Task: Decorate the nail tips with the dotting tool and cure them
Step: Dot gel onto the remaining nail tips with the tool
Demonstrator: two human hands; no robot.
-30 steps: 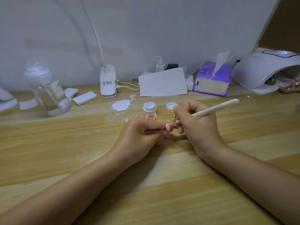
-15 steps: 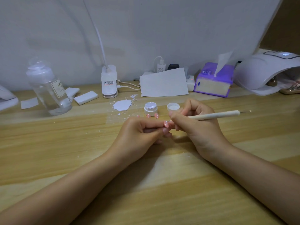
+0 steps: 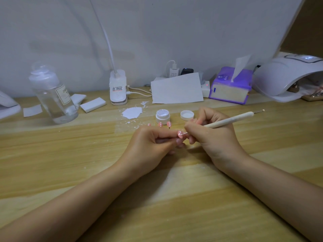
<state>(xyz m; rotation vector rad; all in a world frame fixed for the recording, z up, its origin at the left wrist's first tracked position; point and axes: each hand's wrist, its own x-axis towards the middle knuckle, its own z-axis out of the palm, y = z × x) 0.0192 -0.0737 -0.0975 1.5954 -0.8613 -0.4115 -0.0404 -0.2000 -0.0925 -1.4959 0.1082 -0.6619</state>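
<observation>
Left hand (image 3: 150, 145) pinches a pink nail tip (image 3: 179, 133) mid-worktop (image 3: 70, 172), fingers curled round it. Right hand (image 3: 215, 135) grips the dotting tool (image 3: 227, 120), metal point touching the tip. Open gel pot (image 3: 162, 116) and more dotted tips (image 3: 164, 124) sit just behind.

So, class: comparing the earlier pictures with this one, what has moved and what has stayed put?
The right hand tilted the dotting tool, its far end dropping then lifting again, metal tip kept at the pink nail tip that the left hand holds. The jar, lid and tissue box stayed.
</observation>
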